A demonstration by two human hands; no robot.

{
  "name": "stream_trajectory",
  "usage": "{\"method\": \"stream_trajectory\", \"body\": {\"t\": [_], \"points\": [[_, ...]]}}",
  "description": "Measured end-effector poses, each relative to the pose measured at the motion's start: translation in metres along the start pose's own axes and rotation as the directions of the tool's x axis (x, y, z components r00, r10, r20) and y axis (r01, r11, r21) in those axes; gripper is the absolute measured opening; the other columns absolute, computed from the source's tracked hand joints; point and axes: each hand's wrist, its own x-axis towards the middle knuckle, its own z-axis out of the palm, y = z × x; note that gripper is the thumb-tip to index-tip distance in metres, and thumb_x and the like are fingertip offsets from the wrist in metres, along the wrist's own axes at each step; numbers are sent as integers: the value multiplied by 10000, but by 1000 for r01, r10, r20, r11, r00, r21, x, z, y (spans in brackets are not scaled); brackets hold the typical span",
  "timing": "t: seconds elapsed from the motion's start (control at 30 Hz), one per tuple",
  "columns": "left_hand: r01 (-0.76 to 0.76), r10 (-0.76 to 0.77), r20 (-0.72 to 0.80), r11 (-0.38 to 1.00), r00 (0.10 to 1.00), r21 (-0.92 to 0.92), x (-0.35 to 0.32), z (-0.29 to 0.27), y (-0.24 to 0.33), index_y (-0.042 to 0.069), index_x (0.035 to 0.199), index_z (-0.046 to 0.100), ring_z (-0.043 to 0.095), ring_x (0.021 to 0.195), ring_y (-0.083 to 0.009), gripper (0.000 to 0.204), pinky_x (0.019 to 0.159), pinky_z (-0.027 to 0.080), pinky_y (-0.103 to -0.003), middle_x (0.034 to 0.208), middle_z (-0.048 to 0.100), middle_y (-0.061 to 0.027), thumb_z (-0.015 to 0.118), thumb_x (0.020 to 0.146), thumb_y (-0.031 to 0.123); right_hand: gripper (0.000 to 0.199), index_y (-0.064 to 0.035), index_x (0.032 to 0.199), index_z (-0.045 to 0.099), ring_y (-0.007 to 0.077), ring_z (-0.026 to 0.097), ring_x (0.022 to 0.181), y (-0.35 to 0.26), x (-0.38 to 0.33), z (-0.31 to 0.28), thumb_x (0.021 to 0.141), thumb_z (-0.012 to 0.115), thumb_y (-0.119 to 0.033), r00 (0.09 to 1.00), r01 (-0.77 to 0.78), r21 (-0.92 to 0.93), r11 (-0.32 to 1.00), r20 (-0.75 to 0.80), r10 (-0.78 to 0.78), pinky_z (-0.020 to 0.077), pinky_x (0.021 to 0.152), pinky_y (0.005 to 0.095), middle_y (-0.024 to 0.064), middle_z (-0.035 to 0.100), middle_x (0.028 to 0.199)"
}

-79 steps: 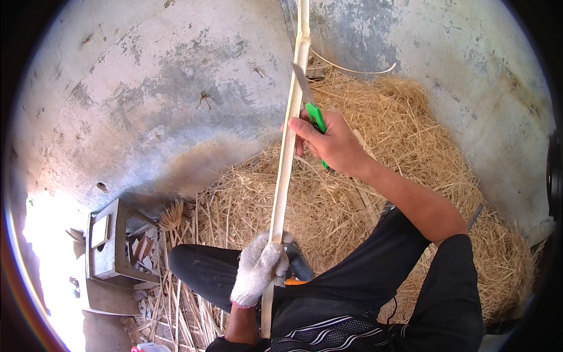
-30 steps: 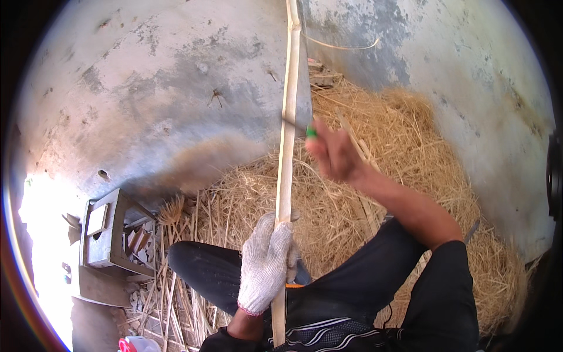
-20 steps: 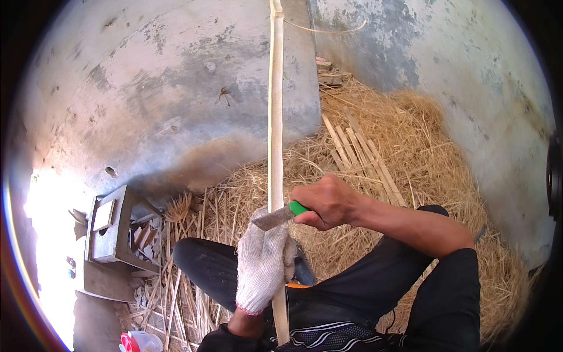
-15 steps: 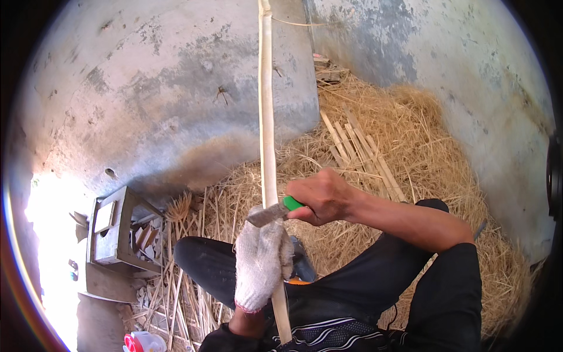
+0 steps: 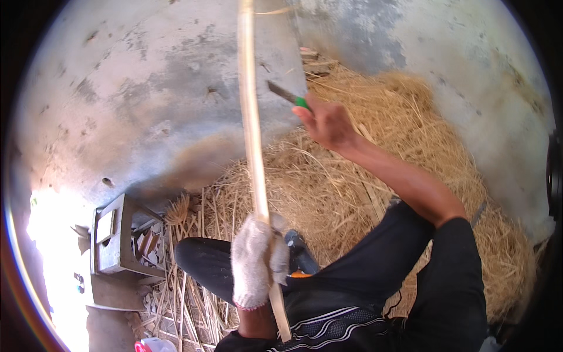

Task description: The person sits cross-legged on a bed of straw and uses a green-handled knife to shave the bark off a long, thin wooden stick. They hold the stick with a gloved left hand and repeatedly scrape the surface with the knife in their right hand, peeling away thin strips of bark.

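Note:
A long pale bamboo strip point(image 5: 252, 126) stands nearly upright in front of me, its lower end against my lap and its top running out of view. In a white knitted glove, my left hand point(image 5: 255, 258) is wrapped round the strip near its lower part. My bare right hand point(image 5: 329, 124) grips the green handle of a knife point(image 5: 284, 92). The blade points up and left, to the right of the strip and apart from it. The fingers round the handle are partly hidden and a little blurred.
Straw-like shavings point(image 5: 404, 129) heap up at the right and under my legs. Thin strips point(image 5: 182, 302) lie at the lower left beside a small wooden frame stool point(image 5: 120, 234) holding scraps. A worn plaster wall point(image 5: 158, 88) rises ahead. A red and white container point(image 5: 155, 345) is at the bottom.
My right hand has swung the knife up and away from the glove, farther along the strip. The strip's upper part has shifted left; my left hand still holds it in nearly the same place.

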Motion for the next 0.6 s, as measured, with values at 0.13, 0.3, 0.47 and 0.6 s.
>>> {"method": "stream_trajectory", "body": {"t": [0.13,0.3,0.47,0.6], "points": [[82,-89,-35,981,995,-175,18,0,-10,-15,1024,593,408,339,-142,416,303,321,-250,524,484,-45,481,999,385,423,-94,845,503,158,484,391,-42,-8,-16,997,516,-488,979,153,330,932,76,-187,371,331,325,23,492,541],[81,-101,-64,963,993,-259,17,-22,-25,7,1102,622,582,572,-141,313,491,460,-245,791,631,-77,501,991,273,429,-89,792,473,219,509,431,-74,-26,-32,990,534,-465,845,225,372,900,385,-371,395,385,360,52,473,576],[54,-65,-43,973,997,-225,10,-16,-19,-5,1087,616,516,487,-121,341,426,402,-252,736,603,-69,493,994,299,465,-105,751,464,218,528,451,-83,-32,-28,987,515,-503,836,194,384,903,417,-357,403,390,354,39,461,580],[58,-83,-132,981,988,-187,18,-9,-20,-2,1048,606,454,421,-101,370,376,363,-246,636,546,-40,466,1005,337,479,-122,732,474,184,473,409,-64,-31,-10,994,487,-523,847,364,239,900,317,-427,383,355,342,16,430,546]]}}
